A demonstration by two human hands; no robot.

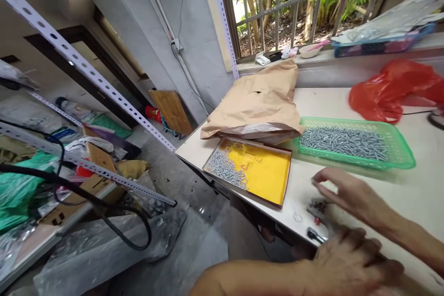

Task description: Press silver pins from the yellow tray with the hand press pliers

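Note:
My left hand (350,259) lies at the table's near edge with its fingers curled over a small hand tool (317,226), whose metal, red and black tip sticks out to the left. Just above it my right hand (347,192) hovers over the tool's metal end, fingers stretched out leftward and slightly blurred, with nothing visible in them. A tiny wire ring (297,217) lies on the white table (398,189) just left of the tool.
A yellow-lined shallow box (267,171) holds a heap of small metal parts at its left end. A green plastic tray (398,159) is full of the same parts. Behind them lie a brown paper bag (263,97) and a red plastic bag (391,88). Cluttered perforated-angle shelving (86,69) stands left.

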